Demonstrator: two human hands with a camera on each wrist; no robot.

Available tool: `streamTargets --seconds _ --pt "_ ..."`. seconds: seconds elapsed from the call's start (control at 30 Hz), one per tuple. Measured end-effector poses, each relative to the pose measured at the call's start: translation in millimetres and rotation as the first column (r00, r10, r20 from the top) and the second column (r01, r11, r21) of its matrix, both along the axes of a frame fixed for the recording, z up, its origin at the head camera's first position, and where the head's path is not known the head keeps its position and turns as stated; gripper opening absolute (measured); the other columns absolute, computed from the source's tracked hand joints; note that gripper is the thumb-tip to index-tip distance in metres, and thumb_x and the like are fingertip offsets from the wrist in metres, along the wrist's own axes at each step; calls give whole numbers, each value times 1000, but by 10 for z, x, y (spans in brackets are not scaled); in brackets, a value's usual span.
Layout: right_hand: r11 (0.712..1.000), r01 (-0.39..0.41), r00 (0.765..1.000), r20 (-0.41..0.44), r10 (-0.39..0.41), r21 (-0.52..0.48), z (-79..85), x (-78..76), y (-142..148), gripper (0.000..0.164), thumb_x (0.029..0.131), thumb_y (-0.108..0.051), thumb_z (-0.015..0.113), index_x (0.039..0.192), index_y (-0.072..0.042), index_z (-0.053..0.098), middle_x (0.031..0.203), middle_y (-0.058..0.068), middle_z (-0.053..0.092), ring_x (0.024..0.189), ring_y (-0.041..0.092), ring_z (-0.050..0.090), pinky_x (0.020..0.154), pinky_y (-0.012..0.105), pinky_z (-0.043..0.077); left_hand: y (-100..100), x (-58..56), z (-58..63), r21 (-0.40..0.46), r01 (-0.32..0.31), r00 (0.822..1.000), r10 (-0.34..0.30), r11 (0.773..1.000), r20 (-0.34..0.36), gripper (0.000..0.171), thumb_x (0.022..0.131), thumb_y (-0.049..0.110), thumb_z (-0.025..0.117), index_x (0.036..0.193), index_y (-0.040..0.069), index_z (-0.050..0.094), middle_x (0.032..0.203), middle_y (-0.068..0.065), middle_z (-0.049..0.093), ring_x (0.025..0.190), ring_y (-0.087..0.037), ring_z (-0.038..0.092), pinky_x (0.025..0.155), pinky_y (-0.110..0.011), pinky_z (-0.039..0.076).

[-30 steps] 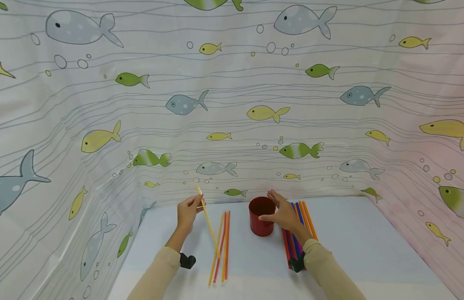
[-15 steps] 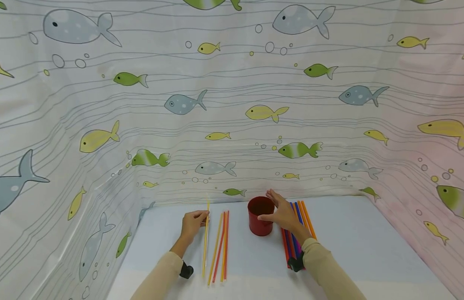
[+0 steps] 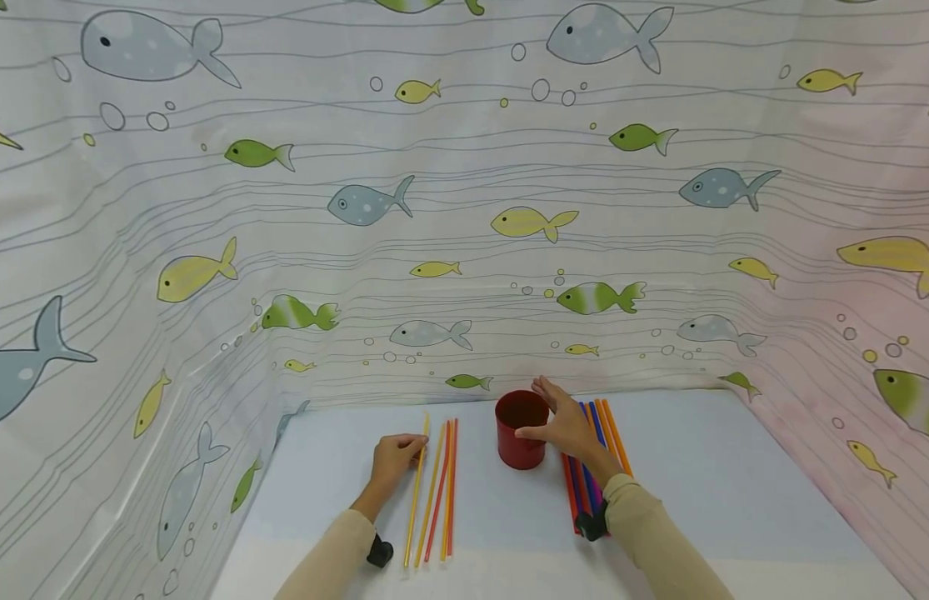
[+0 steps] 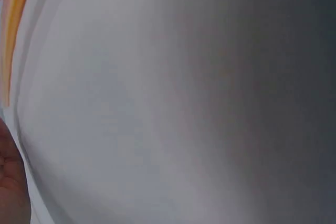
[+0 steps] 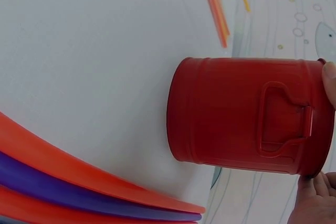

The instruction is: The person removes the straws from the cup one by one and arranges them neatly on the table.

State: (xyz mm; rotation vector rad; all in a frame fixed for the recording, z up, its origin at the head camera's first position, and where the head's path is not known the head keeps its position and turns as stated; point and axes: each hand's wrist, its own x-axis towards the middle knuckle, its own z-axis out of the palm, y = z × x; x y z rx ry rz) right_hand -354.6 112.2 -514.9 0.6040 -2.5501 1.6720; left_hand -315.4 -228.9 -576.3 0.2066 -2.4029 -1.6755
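My left hand (image 3: 395, 458) pinches a thin yellow straw (image 3: 415, 508) near its upper part, low over the white table. Just right of that straw lie several thin yellow, orange and red straws (image 3: 438, 492), roughly side by side. A red can (image 3: 521, 446) stands upright at the middle back, and a side handle (image 5: 286, 119) shows in the right wrist view. My right hand (image 3: 569, 429) holds the can at its rim, thumb on the near side and fingers on the far side. The left wrist view shows mostly pale surface, with part of the left hand at its edge.
Thicker red, blue and orange tubes (image 3: 614, 433) lie in a row to the right of the can, partly under my right forearm. Behind the white table (image 3: 704, 467) hangs a curtain (image 3: 449, 242) printed with fish, which also encloses both sides.
The yellow straw in my left hand has come down and swung from slanting across the other straws to lying alongside them on their left. My right hand and the can have stayed put.
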Motion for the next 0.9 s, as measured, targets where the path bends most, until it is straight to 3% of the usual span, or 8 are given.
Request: streamTargets --seconds 0.43,0.7,0.9 --pt "1000 14 1000 13 -14 7 -21 -17 -6 114 65 -42 90 155 -16 25 152 1 40 140 25 36 105 44 40 46 -26 -47 -43 15 1000 -16 999 -23 21 90 20 72 94 -1 77 73 -8 69 61 -12 62 54 -24 56" --pt "1000 12 1000 23 -12 3 -4 -6 -10 112 66 -39 91 155 -17 26 152 1 40 140 24 36 105 44 40 46 -35 -62 -97 -13 1000 12 995 -14 24 92 22 70 90 -1 77 70 -5 68 58 -10 61 53 -23 55" --pt "1000 12 1000 16 -12 8 2 -5 -7 113 67 -38 90 155 -14 25 153 2 39 140 25 36 106 44 40 55 -37 -59 -51 -4 1000 5 999 12 30 95 22 66 83 -5 73 69 -8 68 57 -16 66 55 -26 58"
